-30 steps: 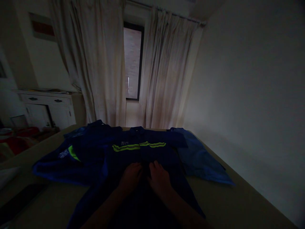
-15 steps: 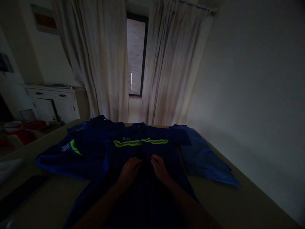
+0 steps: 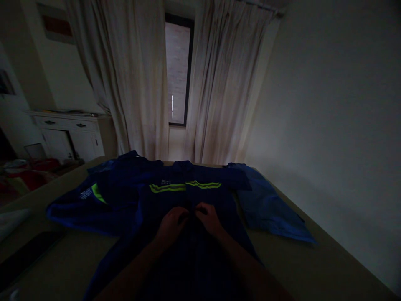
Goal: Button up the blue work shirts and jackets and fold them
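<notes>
A dark blue work jacket (image 3: 166,200) with yellow-green reflective chest stripes lies spread out, collar away from me. My left hand (image 3: 172,223) pinches its front opening just below the stripes. Close beside it, my right hand (image 3: 208,216) is closed with thumb and finger together at the same front edge. The fingertips of both hands nearly meet. Dim light hides the small detail between them.
Another dark blue garment (image 3: 94,213) with a yellow-green band lies bunched at left. Lighter blue folded cloth (image 3: 266,205) lies at right. A dark flat object (image 3: 31,253) and a white item (image 3: 12,219) rest on the table's left. A wall (image 3: 328,146) runs along the right.
My right hand has moved slightly left, bringing its fingertips closer to my left hand at the jacket's front. The garments lie as before.
</notes>
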### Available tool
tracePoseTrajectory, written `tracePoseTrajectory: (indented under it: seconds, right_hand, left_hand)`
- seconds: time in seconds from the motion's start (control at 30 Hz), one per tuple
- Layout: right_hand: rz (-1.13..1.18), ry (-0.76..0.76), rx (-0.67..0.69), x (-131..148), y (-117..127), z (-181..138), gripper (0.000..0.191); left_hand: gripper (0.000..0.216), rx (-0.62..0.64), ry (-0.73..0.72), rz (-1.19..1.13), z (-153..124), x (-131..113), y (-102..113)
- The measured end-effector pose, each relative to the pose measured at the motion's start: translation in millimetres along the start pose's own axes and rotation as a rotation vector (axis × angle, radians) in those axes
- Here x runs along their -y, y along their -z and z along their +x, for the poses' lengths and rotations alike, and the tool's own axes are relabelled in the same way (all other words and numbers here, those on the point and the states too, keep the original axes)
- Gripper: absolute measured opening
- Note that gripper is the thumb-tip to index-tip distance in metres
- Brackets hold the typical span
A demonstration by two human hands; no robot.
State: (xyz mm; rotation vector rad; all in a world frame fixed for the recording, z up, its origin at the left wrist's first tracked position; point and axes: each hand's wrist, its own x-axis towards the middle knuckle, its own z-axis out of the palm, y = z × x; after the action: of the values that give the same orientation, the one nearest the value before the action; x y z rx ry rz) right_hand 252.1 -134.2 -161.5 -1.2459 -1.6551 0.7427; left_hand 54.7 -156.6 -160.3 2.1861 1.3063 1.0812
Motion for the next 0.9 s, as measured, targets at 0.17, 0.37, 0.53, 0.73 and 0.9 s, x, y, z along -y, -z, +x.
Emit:
tracePoseTrajectory:
  seconds: [0.17,0.37,0.53,0.73,0.9]
  right_hand:
    - [0.115,0.008,0.084,-3.4,1.8,1.7,0.014]
    - [0.023,0.077,0.103,4.5,-1.9,-1.5,0.019]
    - [-0.037,0.187,0.111,9.5,-2.1,-3.4,0.011]
    - [-0.116,0.332,0.105,12.1,-5.4,-6.2,0.004]
    - [-0.098,0.355,0.117,15.7,-4.4,-7.4,0.005]
  left_hand:
    - [0.017,0.027,-0.015,0.000,0.5,-3.6,3.2]
    - [0.011,0.022,0.063,-0.012,0.7,-1.3,1.7]
    - [0.005,0.065,0.053,0.047,-0.7,-1.6,-0.2]
    - [0.012,0.043,-0.010,0.217,-0.6,-5.2,-1.8]
    - [0.013,0.066,-0.015,0.264,-0.6,-9.5,2.4]
